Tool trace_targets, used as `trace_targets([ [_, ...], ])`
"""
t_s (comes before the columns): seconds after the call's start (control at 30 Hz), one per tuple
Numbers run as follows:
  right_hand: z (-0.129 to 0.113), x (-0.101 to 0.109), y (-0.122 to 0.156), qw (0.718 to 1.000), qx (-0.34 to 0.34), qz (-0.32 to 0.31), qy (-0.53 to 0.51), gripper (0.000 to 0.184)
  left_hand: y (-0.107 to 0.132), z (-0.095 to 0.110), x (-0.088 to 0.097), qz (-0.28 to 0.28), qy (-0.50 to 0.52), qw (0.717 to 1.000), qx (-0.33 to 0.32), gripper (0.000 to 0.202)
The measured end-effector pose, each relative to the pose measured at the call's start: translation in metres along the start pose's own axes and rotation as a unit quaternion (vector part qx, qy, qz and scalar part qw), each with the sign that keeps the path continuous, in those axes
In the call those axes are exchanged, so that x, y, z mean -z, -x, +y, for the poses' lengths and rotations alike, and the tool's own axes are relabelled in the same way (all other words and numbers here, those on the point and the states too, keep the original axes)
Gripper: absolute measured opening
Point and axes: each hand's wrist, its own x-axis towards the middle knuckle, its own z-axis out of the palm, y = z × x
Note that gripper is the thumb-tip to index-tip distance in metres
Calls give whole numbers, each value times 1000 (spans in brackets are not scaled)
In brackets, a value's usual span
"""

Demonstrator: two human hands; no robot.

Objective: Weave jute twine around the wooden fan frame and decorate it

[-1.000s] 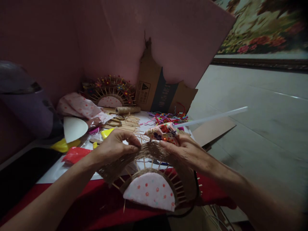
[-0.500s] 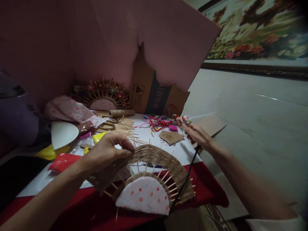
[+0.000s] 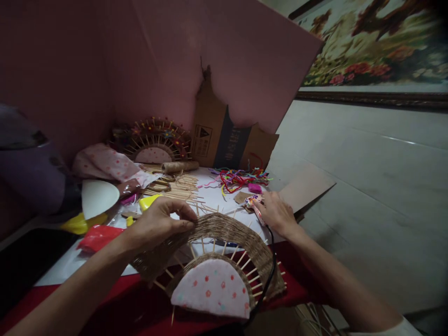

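Observation:
My left hand (image 3: 164, 223) pinches the upper edge of a half-round woven twine fan (image 3: 224, 226), its thumb and forefinger closed on the brown band. Thin wooden sticks radiate through the band from a half-circle pad (image 3: 213, 288) covered in white cloth with small red flowers. My right hand (image 3: 278, 212) is wrapped round a flower-patterned glue gun (image 3: 255, 202), low over a small piece of brown cardboard (image 3: 241, 198); its black cord (image 3: 273, 261) hangs down in front of the fan. Whether the glue gun rests on the cardboard, I cannot tell.
Behind lie wooden sticks (image 3: 182, 185), a twine roll (image 3: 180, 166) and coloured pipe cleaners (image 3: 234, 179). A finished-looking fan (image 3: 154, 154) and torn cardboard (image 3: 213, 135) lean at the wall. Red (image 3: 100, 238) and yellow packets (image 3: 150, 201) lie left, beside a white bowl-like piece (image 3: 100, 198).
My right hand has come down and nearer with the glue gun, from beside the pipe cleaners to the small cardboard piece. My left hand keeps its pinch on the fan.

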Motion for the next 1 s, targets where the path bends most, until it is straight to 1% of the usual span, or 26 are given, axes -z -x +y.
trace_targets([
  [0.03, -8, 8, 4, 997, 52, 29, -39, 27, 0, 0, 0, 1, 3, 1000, 1, 9],
  [0.07, -18, 16, 8, 987, 111, 49, -104, 22, 0, 0, 0, 1, 6, 1000, 3, 9],
  [0.1, -29, 23, 13, 970, 167, 51, -171, 19, 0, 0, 0, 1, 9, 1000, 4, 10],
  [0.17, -50, 34, 22, 930, 258, 13, -263, 16, 1, 0, 0, -1, 12, 1000, 4, 11],
  [0.23, -69, 41, 29, 906, 295, -19, -302, 23, 2, 0, 0, -2, 10, 1000, 3, 10],
  [0.3, -82, 44, 30, 890, 309, -67, -328, 37, 2, 0, 0, 2, 3, 1000, -2, 10],
  [0.37, -91, 45, 27, 879, 316, -128, -335, 46, 2, 0, 0, 7, -2, 1000, -11, 10],
  [0.43, -96, 45, 20, 873, 319, -190, -316, 48, 1, 0, -1, 9, -5, 1000, -23, 10],
  [0.5, -100, 45, 13, 871, 325, -234, -283, 41, 1, 0, -1, 12, -8, 999, -34, 10],
  [0.57, -103, 43, 7, 871, 339, -253, -249, 31, 0, 0, -1, 17, -14, 999, -42, 10],
  [0.63, -105, 41, 1, 869, 354, -259, -230, 21, 0, 0, 0, 21, -20, 998, -48, 10],
  [0.73, -108, 41, -4, 861, 364, -272, -228, 12, 0, 1, 0, 22, -26, 998, -50, 10],
  [0.87, -111, 46, -4, 856, 358, -291, -232, 12, 2, 2, -1, 8, -33, 999, -36, 14],
  [1.0, -113, 50, -2, 864, 331, -304, -227, 11, 2, 2, -1, 11, -37, 998, -39, 13],
])
